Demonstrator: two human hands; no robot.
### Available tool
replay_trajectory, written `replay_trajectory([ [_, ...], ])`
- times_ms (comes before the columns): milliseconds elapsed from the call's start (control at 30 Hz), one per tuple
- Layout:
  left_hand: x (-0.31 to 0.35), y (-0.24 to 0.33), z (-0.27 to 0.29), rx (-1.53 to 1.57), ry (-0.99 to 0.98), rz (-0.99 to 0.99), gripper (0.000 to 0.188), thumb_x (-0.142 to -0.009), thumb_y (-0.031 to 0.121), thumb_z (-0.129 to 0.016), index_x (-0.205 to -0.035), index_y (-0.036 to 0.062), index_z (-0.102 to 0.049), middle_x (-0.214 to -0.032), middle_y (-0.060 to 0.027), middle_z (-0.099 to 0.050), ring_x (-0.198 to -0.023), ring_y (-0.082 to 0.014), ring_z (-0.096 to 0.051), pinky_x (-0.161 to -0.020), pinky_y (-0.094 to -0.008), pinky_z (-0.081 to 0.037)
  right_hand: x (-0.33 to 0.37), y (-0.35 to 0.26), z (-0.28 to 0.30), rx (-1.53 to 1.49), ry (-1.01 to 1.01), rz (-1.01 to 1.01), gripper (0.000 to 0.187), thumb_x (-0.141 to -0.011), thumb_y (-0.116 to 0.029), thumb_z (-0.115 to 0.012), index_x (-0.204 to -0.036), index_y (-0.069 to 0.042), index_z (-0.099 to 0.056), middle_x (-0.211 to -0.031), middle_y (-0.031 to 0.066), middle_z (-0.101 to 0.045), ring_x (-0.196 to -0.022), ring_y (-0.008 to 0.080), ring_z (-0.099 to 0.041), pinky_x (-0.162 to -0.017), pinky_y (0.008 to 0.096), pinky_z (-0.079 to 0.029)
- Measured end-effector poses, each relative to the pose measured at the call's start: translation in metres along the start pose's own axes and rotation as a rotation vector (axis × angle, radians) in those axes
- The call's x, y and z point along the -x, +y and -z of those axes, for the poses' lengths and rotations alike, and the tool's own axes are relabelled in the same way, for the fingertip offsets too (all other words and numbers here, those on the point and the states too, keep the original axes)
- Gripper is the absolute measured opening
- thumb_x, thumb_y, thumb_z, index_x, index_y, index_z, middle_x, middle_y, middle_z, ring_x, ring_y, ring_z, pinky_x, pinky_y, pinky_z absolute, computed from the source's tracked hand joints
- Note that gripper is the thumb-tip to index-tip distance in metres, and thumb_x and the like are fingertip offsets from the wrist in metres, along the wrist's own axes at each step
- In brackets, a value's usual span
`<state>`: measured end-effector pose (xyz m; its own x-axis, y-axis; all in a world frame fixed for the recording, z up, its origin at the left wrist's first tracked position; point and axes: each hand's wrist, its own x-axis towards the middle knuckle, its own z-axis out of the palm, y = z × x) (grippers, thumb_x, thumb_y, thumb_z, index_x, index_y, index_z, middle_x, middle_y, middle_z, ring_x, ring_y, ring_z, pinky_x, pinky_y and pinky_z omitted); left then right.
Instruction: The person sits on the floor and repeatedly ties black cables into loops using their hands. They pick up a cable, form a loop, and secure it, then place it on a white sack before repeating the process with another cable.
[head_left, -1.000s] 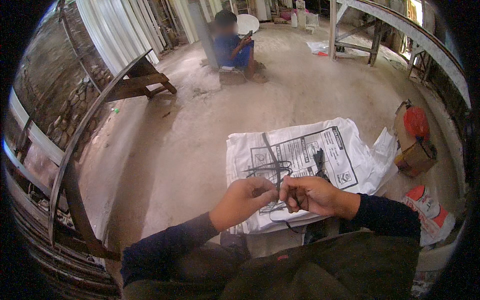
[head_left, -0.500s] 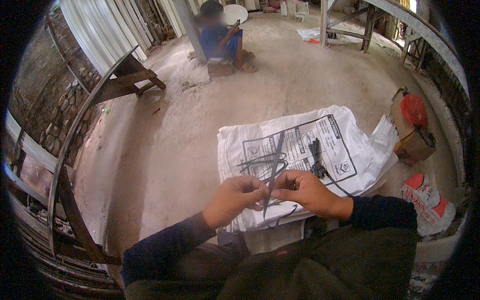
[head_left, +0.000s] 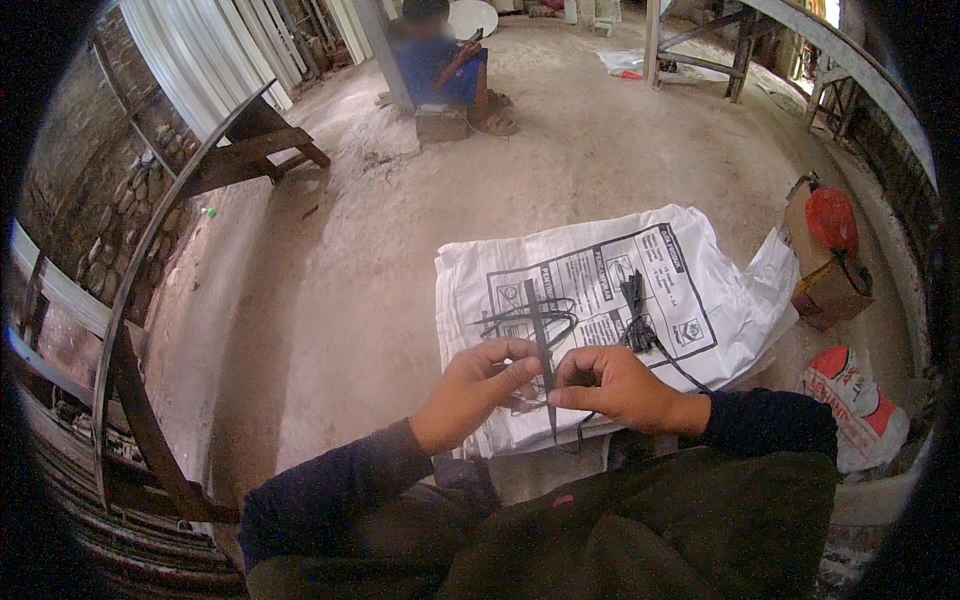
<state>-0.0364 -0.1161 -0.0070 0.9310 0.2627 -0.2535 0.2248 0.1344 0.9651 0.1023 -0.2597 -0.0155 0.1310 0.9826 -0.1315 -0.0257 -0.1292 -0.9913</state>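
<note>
A long, thin, flat black strip [head_left: 540, 328] stands nearly upright between my hands, narrowing at its lower end. My left hand [head_left: 470, 392] pinches it from one side with thumb and fingers. From the other side, the closed thumb and fingers of my right hand [head_left: 630, 390] grip it as well. Beneath both hands lies a folded white sack [head_left: 460, 275] with black printing. Loose loops of thin black strip [head_left: 500, 320] rest on the sack beyond my left hand. A tied black bundle of similar strips [head_left: 637, 325] lies beyond my right hand.
At the right stand a cardboard box [head_left: 835, 295] with a red bag [head_left: 829, 220] and a red-and-white printed sack [head_left: 858, 410]. A wooden trestle [head_left: 255, 150] is on the left. Far off, a person [head_left: 440, 75] in blue sits on a block [head_left: 440, 124] beside a post.
The black strip has shifted slightly right and toward me, its tilt changing from right-leaning to left-leaning at the top. My left hand has moved a little to the right and upward.
</note>
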Motion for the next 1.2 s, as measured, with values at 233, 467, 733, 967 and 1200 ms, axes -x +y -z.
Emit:
replay_trajectory([
  [233, 0.002, 0.002, 0.002, 0.048, -0.049, -0.043, 0.026, -0.083, 0.025, -0.056, -0.094, 0.0006, -0.056, -0.083, -0.0036, -0.057, -0.072, -0.0100, -0.056, -0.064, -0.0230, -0.049, 0.004, 0.003, 0.000, 0.203, -0.046, -0.006, 0.014, -0.075, -0.013, -0.063, -0.078, -0.001, -0.056, -0.073, 0.0034, -0.058, -0.070, 0.0087, -0.052, -0.066, 0.0243, -0.042],
  [467, 0.001, 0.001, 0.002, 0.065, -0.025, -0.026, 0.021, -0.081, 0.020, -0.059, -0.081, 0.0001, -0.055, -0.076, -0.0057, -0.057, -0.064, -0.0102, -0.055, -0.061, -0.0240, -0.048, 0.003, 0.005, 0.001, 0.198, -0.112, -0.020, 0.013, -0.077, -0.013, -0.062, -0.081, -0.001, -0.056, -0.077, 0.0039, -0.058, -0.075, 0.0092, -0.052, -0.071, 0.0239, -0.041],
  [733, 0.001, 0.003, -0.001, 0.055, 0.029, -0.064, 0.014, -0.079, 0.013, -0.061, -0.077, 0.0001, -0.054, -0.069, -0.0063, -0.058, -0.060, -0.0116, -0.055, -0.055, -0.0236, -0.045, 0.003, 0.006, -0.001, 0.064, -0.135, -0.032, 0.015, -0.081, -0.013, -0.059, -0.088, -0.001, -0.055, -0.083, 0.0033, -0.057, -0.080, 0.0091, -0.051, -0.074, 0.0245, -0.041],
  [967, 0.001, 0.002, 0.000, 0.046, -0.005, -0.015, 0.014, -0.077, 0.009, -0.062, -0.084, -0.0006, -0.056, -0.075, -0.0073, -0.059, -0.065, -0.0122, -0.056, -0.057, -0.0234, -0.048, 0.002, 0.011, 0.001, 0.104, -0.065, 0.010, 0.015, -0.079, -0.012, -0.060, -0.087, -0.001, -0.054, -0.081, 0.0029, -0.057, -0.077, 0.0084, -0.052, -0.072, 0.0238, -0.042],
  [1200, 0.002, 0.008, -0.004, -0.003, -0.103, 0.022, 0.018, -0.079, 0.009, -0.059, -0.095, 0.0001, -0.056, -0.087, -0.0082, -0.061, -0.079, -0.0145, -0.058, -0.062, -0.0247, -0.050, 0.004, 0.002, 0.002, -0.105, 0.037, 0.019, 0.011, -0.078, -0.008, -0.060, -0.083, -0.002, -0.053, -0.078, 0.0020, -0.056, -0.074, 0.0072, -0.052, -0.067, 0.0215, -0.043],
])
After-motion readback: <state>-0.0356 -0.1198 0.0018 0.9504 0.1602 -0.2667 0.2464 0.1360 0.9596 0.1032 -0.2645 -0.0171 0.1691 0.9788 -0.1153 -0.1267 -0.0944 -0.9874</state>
